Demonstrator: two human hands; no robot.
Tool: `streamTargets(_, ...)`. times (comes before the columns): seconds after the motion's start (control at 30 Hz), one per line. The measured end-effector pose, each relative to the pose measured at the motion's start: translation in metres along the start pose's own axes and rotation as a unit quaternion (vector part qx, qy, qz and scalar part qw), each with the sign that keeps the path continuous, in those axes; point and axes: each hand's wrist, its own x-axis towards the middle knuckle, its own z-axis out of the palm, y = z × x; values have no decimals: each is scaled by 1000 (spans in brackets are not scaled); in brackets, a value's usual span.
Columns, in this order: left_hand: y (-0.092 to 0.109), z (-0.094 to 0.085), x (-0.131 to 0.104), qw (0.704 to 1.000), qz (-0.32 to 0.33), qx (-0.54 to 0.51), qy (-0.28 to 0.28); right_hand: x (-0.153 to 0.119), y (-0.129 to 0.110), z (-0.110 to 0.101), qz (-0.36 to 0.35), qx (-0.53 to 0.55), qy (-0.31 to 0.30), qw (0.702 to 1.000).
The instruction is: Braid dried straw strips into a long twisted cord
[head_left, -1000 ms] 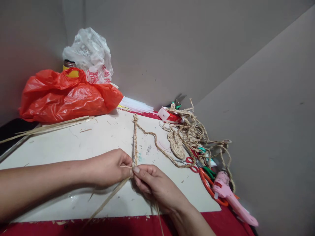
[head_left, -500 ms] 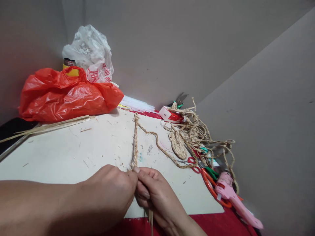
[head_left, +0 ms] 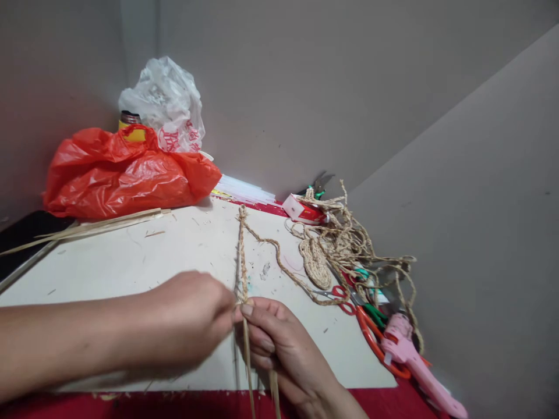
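Observation:
A straw braid (head_left: 243, 256) runs toward me over the white board, its far end knotted or bound. My right hand (head_left: 286, 349) is closed, thumb and forefinger pinching the near end of the braid. Loose straw strands (head_left: 249, 372) hang below that pinch, and another bundle (head_left: 274, 391) comes out under the right hand's curled fingers. My left hand (head_left: 192, 317) is closed and slightly blurred, with its fingertips at the same end of the braid, beside the right thumb. Whatever the left fingers hold is hidden behind the hand.
Coiled straw cord (head_left: 345, 227), red-handled scissors (head_left: 340, 293) and a pink glue gun (head_left: 406, 352) lie along the right side. A red plastic bag (head_left: 131, 177) and a white plastic bag (head_left: 168, 96) stand at the back left, flat straw strips (head_left: 113, 224) before them. Walls rise behind.
My left hand has shifted slightly left and up, baring the braid's near end and more loose strands below it. The right hand keeps its pinch. The view has tilted a little.

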Motion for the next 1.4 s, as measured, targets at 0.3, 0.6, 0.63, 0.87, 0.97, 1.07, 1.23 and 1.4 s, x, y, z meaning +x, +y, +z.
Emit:
streamTargets(0.3,-10,10,21,928,-93,-314,-177,1,-3,-3,8,-46,-43,998)
streamTargets(0.6,-20,-2,23,968,-35,-185,-165,3,-6,-5,13,-164,-29,986)
streamTargets(0.63,-22,-3,24,967,-34,-183,-174,3,-6,-5,8,-180,-26,983)
streamTargets(0.87,-25,4,28,923,-55,-307,-223,1,-5,-7,-68,-360,3,931)
streamTargets(0.97,-25,9,27,934,-84,-291,-190,0,-3,-5,-110,-431,16,895)
streamTargets(1.07,-25,12,25,956,-82,-236,-155,-1,-1,-3,-131,-488,36,862)
streamTargets(1.23,-23,14,22,978,-66,-157,-124,-2,-4,-4,-138,-525,68,837)
streamTargets(1.4,-22,16,19,982,-49,-155,-94,-9,-11,2,-94,-464,71,878)
